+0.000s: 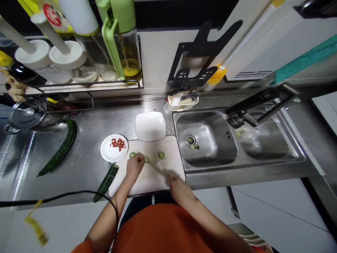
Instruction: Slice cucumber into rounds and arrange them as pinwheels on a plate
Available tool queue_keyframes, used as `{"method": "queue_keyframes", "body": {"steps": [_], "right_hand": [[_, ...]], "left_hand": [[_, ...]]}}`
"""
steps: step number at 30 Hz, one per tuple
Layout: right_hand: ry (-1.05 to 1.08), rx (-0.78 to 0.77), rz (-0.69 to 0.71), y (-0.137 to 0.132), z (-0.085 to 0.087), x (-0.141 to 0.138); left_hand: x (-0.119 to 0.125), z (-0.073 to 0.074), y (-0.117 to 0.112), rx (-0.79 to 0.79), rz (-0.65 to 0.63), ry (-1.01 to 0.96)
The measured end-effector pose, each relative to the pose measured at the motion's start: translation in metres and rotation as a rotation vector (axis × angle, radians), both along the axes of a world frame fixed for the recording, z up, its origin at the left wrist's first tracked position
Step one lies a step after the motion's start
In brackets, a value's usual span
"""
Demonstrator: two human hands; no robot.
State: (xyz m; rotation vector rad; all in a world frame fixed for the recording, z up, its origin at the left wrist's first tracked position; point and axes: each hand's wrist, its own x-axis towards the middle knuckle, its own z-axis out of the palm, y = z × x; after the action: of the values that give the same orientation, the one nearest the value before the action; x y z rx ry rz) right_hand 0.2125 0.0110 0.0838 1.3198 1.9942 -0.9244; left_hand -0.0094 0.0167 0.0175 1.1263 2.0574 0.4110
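Note:
My left hand (pixel 134 166) rests on a white cutting board (pixel 147 179), its fingers curled over a short piece of cucumber (pixel 144 159). My right hand (pixel 177 187) grips a knife (pixel 158 170) whose blade points up-left toward that piece. A cut cucumber slice (pixel 161 154) lies apart on the board, and another green end (pixel 132 154) shows beside my left fingers. A cucumber half (pixel 106 182) lies at the board's left edge.
A whole cucumber (pixel 60 149) lies on the steel counter at left. A small white plate with red chilli bits (pixel 114 148) and a white square dish (pixel 150 125) sit behind the board. A double sink (pixel 210 140) with a tap (pixel 259 105) is to the right.

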Motion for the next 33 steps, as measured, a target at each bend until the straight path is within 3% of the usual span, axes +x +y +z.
{"method": "queue_keyframes", "body": {"steps": [11, 33], "right_hand": [[-0.029, 0.035, -0.011, 0.008, 0.0, -0.027], [-0.019, 0.041, -0.026, 0.007, 0.001, -0.037]], "left_hand": [[0.001, 0.001, -0.004, -0.037, 0.025, 0.045], [-0.001, -0.005, -0.002, -0.06, 0.022, 0.086]]}}
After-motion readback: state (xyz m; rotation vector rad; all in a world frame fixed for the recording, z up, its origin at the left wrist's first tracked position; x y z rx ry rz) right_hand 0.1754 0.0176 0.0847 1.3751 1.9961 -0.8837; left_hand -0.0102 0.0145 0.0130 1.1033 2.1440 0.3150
